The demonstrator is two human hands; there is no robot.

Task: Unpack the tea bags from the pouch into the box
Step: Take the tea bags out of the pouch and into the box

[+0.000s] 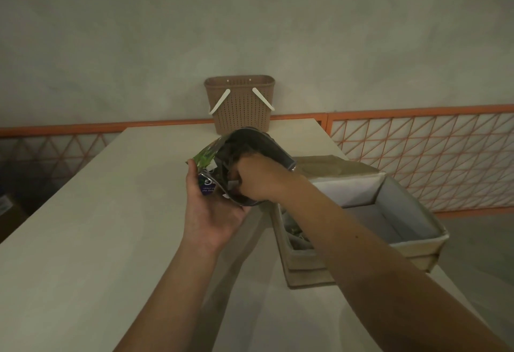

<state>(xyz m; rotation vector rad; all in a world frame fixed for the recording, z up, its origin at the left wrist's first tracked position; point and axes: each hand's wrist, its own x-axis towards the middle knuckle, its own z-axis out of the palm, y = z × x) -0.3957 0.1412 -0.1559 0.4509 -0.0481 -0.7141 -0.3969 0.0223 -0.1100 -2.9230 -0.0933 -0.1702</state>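
A foil pouch (250, 145) with a green and purple print is held open above the table, its mouth facing me. My left hand (211, 212) grips the pouch from below and on its left side. My right hand (258, 179) reaches into the pouch's mouth, its fingers curled among the tea bags (232, 184), whose white tags show. What the fingers grip is hidden. An open cardboard box (411, 240) with a pale lining sits to the right, under my right forearm. A few tea bags (299, 237) lie in its near left corner.
A brown woven plastic basket (240, 104) with white handles stands at the table's far edge against the wall. The pale table (97, 226) stretches to the left. An orange lattice railing (431, 156) runs behind and to the right.
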